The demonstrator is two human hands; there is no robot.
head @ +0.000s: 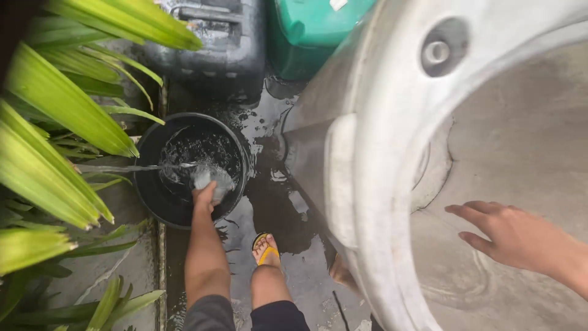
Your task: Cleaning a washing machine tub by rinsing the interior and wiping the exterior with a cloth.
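**Rinsing a cloth in the bucket, with the big drum waiting**

Head view: the left hand (205, 195) is down at the black bucket (153, 196) on the wet ground, and its fingers are closed around a pale, soaked cloth or sponge (214, 179) at the near inner edge of the bucket. A thin stream of water (128, 167) comes in from the left, out of the green leaves (55, 122), and splashes into the bucket just beside the cloth. The bucket already holds some water; how full it is, I cannot tell because of the foam and splashes.

The right hand (508, 233) is inside the large grey drum (367, 122), which lies tilted toward the camera. This hand is free of any object, the fingers spread and lying on or just above the inner wall; real contact I cannot confirm. The inner wall shows dull stains and a faint wet ring near the hand.

My judgement: the wetting of the cloth is in progress, and the cleaning of the drum inside appears mostly not done yet, because the cloth is well apart from the drum.

A foot in a yellow sandal (266, 248) stands on the wet concrete between bucket and drum. A dark container (214, 43) and a green one (306, 30) stand behind.
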